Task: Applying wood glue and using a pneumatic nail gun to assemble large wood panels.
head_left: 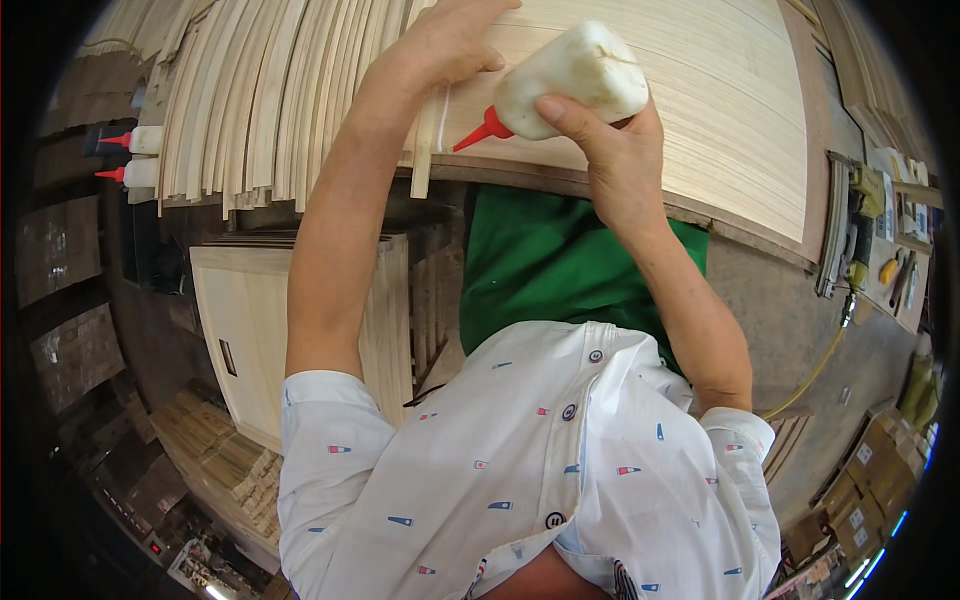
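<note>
My right hand (622, 148) is wrapped round a white squeeze bottle (572, 78), tilted with its red nozzle (484, 129) pointing down and left. The nozzle tip is close to a white line of glue (443, 118) along the edge between a narrow wood strip (422, 165) and a pale panel of strips (690, 90). Whether the tip touches the wood I cannot tell. Higher up, my left hand (450, 38) reaches over the strips with its fingers stretched out and thumb apart; part of it is cut off by the top edge.
Many loose wood strips (270, 90) lie side by side on the left. Two more red-tipped bottles (143, 140) lie beyond them. Finished-looking panels (235, 330) stand below the bench. At the right are an air nailer (862, 205) with a yellow hose (815, 375) and hand tools (898, 270).
</note>
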Demonstrator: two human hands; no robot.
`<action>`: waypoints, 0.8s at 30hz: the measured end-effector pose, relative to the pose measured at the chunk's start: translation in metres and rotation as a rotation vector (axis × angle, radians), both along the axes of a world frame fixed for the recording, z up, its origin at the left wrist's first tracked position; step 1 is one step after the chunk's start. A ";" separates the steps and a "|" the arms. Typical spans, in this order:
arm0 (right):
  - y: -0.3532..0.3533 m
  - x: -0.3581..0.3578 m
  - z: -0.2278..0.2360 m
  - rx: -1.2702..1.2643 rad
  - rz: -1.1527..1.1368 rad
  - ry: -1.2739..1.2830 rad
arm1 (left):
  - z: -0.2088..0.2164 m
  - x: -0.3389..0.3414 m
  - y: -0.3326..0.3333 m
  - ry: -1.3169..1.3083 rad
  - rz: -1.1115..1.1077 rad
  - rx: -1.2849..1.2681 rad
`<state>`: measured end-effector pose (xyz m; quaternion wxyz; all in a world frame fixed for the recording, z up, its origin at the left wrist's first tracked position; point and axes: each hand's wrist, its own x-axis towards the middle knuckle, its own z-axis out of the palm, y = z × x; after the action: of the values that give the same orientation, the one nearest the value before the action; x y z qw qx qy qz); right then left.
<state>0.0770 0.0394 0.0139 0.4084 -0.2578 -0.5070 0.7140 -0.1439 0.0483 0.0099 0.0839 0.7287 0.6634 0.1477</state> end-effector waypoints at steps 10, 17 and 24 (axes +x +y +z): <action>0.022 0.075 0.002 -0.011 -0.174 -0.051 | 0.000 0.009 -0.002 -0.107 0.104 -0.047; 0.034 0.156 0.015 0.043 -0.362 -0.090 | 0.002 0.008 -0.003 -0.186 0.124 -0.101; 0.044 0.253 0.013 0.149 -0.561 -0.103 | 0.006 0.010 -0.008 -0.180 0.191 -0.146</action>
<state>0.3298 0.0833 0.0274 0.5813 -0.3928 -0.4871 0.5201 -0.1335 0.0406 0.0158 0.1815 0.6380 0.7285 0.1712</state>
